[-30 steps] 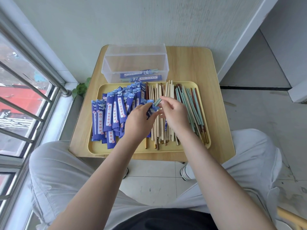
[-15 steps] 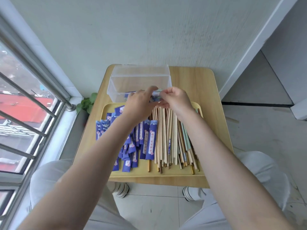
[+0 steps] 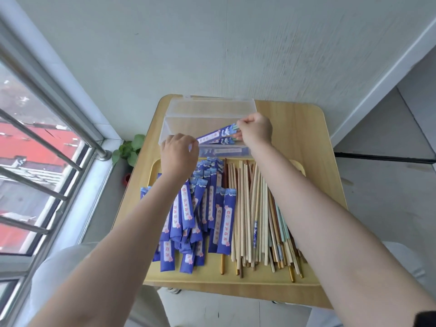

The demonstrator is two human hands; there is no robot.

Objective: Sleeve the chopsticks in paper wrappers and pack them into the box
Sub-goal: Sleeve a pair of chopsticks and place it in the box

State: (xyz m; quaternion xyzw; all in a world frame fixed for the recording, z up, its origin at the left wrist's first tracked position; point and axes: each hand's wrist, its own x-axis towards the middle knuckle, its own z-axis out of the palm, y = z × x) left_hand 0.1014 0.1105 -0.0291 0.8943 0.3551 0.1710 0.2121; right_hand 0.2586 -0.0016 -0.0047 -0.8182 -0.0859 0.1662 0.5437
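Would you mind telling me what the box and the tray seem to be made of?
The box looks like clear, slightly frosted plastic: the table and the sleeved chopsticks show through its walls. The tray appears to be matte yellow plastic with a smooth moulded rim, though the material is uncertain.

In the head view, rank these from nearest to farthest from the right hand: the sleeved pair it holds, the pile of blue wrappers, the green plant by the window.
From the right hand:
1. Sleeved pair: pinched in its fingers, over the clear box.
2. Pile of blue wrappers: on the left half of the yellow tray, nearer the person.
3. Green plant: off the table's left edge, by the window.
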